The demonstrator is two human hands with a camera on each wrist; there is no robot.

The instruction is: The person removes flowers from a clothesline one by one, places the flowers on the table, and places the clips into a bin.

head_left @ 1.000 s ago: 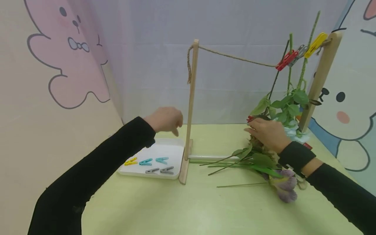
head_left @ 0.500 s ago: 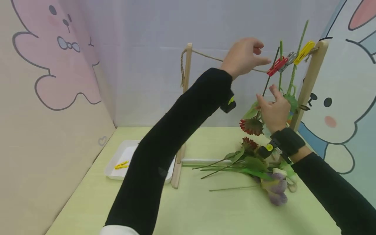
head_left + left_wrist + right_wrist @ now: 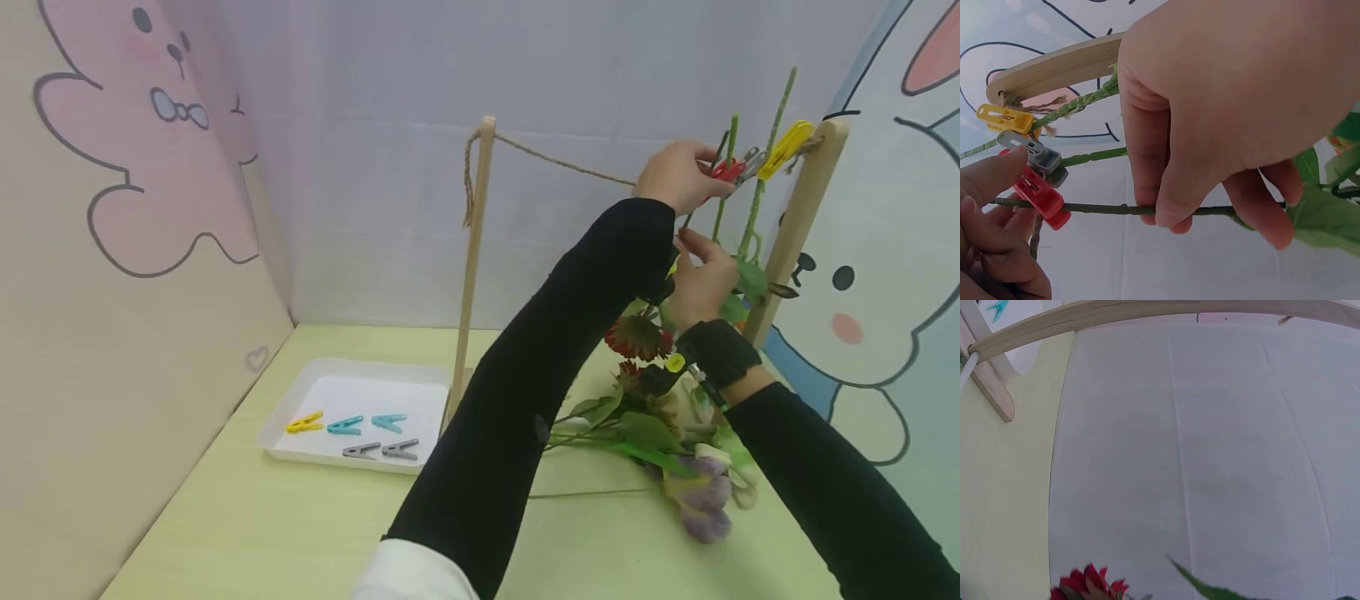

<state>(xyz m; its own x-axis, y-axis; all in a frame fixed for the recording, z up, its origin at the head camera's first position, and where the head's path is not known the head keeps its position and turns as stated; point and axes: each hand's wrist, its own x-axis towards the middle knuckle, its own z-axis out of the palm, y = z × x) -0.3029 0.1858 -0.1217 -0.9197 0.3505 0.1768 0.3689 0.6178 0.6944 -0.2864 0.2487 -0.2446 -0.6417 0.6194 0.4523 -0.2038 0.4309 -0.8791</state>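
Observation:
My left hand is at the rope's right part, thumb and fingers pinching a red clothespin. That clothespin sits across the dark green stem of an upside-down red flower. Lower on the same stem, my right hand pinches it between thumb and fingers. Beside the red one, a grey clothespin and a yellow clothespin each hold a green stem at the rope. In the right wrist view neither hand shows; red petals and a leaf tip appear at the bottom.
The rope runs between a left wooden post and a right wooden post. A white tray with several clothespins stands at left. Loose flowers, including a purple one, lie on the table below the hands.
My left hand went from near the tray up and right to the red clothespin and now pinches it. My right hand rose from the flower head to the stem and now pinches it.

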